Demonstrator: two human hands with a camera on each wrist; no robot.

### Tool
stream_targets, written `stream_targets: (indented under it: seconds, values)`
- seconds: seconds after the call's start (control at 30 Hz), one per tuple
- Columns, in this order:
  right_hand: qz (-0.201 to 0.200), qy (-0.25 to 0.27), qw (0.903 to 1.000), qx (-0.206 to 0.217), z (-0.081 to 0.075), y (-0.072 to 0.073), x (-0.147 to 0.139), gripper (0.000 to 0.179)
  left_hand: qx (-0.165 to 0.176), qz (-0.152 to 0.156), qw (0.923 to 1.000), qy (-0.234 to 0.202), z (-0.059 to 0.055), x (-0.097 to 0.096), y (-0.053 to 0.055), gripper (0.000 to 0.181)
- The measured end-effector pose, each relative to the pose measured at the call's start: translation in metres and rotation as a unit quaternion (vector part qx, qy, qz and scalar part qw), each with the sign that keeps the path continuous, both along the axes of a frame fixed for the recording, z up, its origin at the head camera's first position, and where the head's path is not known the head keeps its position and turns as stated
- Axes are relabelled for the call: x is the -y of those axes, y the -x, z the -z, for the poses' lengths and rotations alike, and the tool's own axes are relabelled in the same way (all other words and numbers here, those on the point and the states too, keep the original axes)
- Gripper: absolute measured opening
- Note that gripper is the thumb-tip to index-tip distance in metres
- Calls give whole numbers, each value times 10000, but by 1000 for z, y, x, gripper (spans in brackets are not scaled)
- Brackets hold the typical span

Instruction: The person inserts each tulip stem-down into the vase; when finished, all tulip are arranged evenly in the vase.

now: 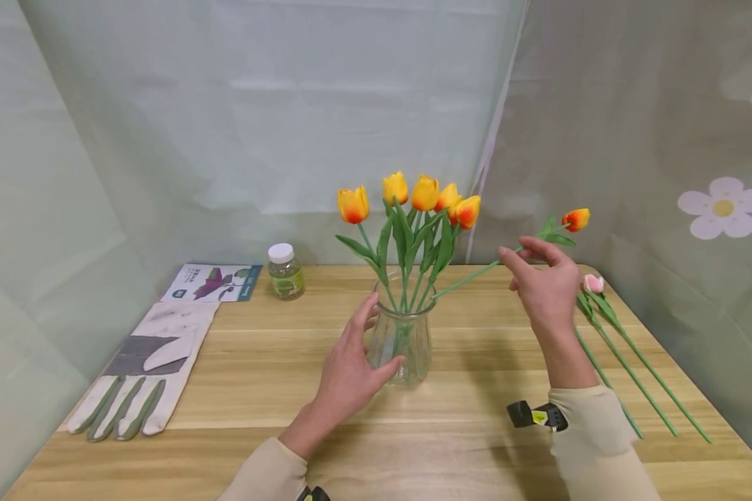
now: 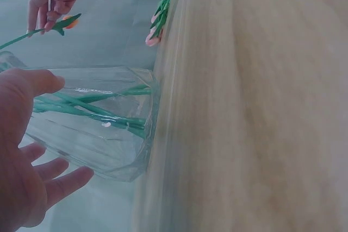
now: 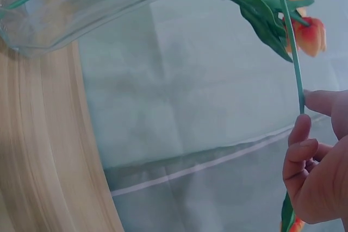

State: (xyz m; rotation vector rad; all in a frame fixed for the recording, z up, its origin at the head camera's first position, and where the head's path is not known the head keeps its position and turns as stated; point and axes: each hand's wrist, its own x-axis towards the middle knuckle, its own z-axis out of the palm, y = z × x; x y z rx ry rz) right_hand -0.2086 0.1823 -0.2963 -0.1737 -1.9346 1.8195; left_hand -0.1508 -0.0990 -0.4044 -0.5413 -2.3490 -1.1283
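A clear glass vase [image 1: 416, 348] stands on the table, holding several yellow-orange tulips [image 1: 425, 193] with green leaves. My left hand [image 1: 354, 358] is at the vase's left side, its thumb in front and its fingers spread; in the left wrist view the thumb and fingers [image 2: 70, 186] overlap the glass. To the right of the vase, my right hand [image 1: 545, 282] pinches the stem of another orange tulip [image 1: 576, 220] between thumb and fingers. That stem [image 3: 293, 52] slants down to the left, its lower end right at the vase's rim. Inside the vase, stems [image 2: 103, 110] cross one another.
Several pink tulips [image 1: 594, 283] lie along the table's right side. At the left are a work glove [image 1: 163, 348] and a printed card [image 1: 209, 282]. A small jar with a white lid [image 1: 286, 273] stands behind, before a pale curtain [image 1: 276, 125].
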Motion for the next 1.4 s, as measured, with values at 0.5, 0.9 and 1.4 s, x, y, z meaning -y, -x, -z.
stream_targets:
  seconds: [0.5, 0.9, 1.4]
  values:
    - [631, -899, 9895, -935, -6, -10, 20, 46, -2, 43, 10000, -37, -3, -1, -2, 111]
    - [929, -2024, 9464, -2339, -3, -19, 36, 44, 28, 51, 10000, -72, -2, 0, -1, 111]
    - [542, -2631, 8927, -3618, 0, -21, 55, 43, 72, 17, 10000, -52, -2, -1, -1, 112]
